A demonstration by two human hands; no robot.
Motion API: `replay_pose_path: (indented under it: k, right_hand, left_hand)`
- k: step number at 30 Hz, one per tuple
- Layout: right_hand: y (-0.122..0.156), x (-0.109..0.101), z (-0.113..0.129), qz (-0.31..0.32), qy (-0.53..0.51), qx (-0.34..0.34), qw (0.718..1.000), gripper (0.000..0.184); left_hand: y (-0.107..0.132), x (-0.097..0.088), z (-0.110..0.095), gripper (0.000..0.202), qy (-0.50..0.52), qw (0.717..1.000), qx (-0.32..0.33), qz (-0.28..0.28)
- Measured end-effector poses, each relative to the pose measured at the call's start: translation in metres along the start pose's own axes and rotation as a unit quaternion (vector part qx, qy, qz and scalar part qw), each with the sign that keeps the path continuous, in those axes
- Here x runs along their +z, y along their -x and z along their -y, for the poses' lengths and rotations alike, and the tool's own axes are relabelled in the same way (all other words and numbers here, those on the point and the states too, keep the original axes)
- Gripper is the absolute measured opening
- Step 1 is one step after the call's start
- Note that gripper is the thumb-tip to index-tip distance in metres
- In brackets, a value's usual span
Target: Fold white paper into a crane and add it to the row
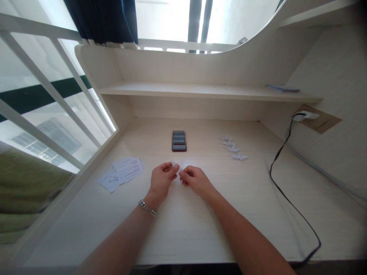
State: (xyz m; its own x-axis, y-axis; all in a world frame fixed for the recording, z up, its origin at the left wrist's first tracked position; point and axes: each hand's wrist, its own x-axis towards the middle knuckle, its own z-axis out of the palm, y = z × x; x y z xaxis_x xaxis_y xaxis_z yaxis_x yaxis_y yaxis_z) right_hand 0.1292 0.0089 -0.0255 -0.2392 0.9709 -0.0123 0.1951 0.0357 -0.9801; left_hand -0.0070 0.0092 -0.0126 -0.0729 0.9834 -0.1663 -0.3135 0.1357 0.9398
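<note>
Near the middle of the desk, my left hand (163, 177) and my right hand (196, 179) are close together, fingertips pinched on a small piece of white paper (180, 167). Most of that paper is hidden behind my fingers, so its folded shape is hard to make out. Just beyond my hands lies a dark phone-like device (179, 141) with a blurred screen. To the right sit several small folded paper cranes (240, 156) in a slanting row. Loose printed paper sheets (129, 170) overlap to the left of my left hand.
A black cable (279, 187) runs from a wall socket (321, 118) down the desk's right side. A shelf (200, 89) spans the back, with a flat item (282, 88) at its right end. White railing bars (43, 80) border the left side.
</note>
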Motion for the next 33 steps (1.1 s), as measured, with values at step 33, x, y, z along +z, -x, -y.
replay_pose_path:
  k: [33]
  right_hand:
    - [-0.0015,0.0043,0.0019,-0.032,-0.090,0.026,0.995,0.032]
  left_hand:
    - [-0.0022,-0.0004,0.0023,0.037,-0.026,0.998,0.043,0.045]
